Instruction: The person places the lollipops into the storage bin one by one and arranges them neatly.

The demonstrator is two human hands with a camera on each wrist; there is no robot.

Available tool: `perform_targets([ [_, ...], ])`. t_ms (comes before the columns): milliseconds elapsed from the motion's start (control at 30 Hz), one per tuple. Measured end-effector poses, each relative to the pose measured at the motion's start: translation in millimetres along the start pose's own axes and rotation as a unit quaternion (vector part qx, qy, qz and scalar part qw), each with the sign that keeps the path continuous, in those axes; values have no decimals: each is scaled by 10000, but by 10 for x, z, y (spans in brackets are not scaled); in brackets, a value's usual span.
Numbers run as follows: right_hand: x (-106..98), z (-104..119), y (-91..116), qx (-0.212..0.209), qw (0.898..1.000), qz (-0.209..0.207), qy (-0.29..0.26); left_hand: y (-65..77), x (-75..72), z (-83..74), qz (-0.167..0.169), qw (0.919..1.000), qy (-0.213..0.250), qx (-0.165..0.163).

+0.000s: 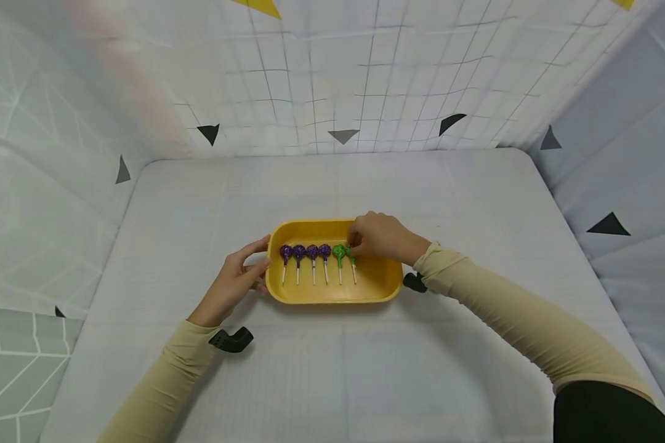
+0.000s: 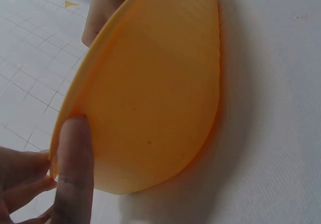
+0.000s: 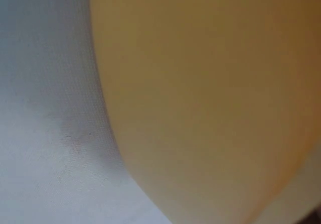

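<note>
A yellow tray (image 1: 378,282) lies on the table with a row of lollipops in it, their white sticks toward the person. Several purple lollipops (image 1: 312,252) fill the left side of the row, followed by a green lollipop (image 1: 339,252). My right hand (image 1: 385,237) reaches over the tray's right side and its fingertips pinch the head of a second green lollipop (image 1: 354,271), partly covering it. At the tray's left end my left hand (image 1: 233,280) grips the rim, and in the left wrist view its thumb (image 2: 75,169) lies on the outer wall.
The white table (image 1: 332,369) extends around the tray. White sheets with grid lines and dark triangles (image 1: 343,135) stand behind and at the sides. A dark wrist camera (image 1: 231,339) sits on the left wrist. The tray's wall fills much of the right wrist view.
</note>
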State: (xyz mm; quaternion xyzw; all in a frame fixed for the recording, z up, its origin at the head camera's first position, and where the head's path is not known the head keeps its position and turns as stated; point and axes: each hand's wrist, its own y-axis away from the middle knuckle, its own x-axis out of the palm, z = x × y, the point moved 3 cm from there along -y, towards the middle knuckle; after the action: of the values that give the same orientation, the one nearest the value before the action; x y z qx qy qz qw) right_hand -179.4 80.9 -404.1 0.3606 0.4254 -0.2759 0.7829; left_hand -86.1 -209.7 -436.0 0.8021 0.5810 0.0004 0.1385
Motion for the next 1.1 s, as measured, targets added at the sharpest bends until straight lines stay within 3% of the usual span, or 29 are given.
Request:
perform_targets([
  [333, -36, -17, 46, 30, 9999, -87, -139, 1, 15, 11, -17, 10000, -14, -28],
  [600, -230, -26, 191, 194, 9986, -321, -378, 1, 8, 25, 0, 10000, -23, -87],
  [833, -385, -198, 471, 309, 9945, -735, -685, 7, 6, 19, 26, 10000, 12, -85],
  [1100, -403, -485, 923, 885, 9885, -904, -833, 7, 0, 8, 13, 10000, 19, -64],
])
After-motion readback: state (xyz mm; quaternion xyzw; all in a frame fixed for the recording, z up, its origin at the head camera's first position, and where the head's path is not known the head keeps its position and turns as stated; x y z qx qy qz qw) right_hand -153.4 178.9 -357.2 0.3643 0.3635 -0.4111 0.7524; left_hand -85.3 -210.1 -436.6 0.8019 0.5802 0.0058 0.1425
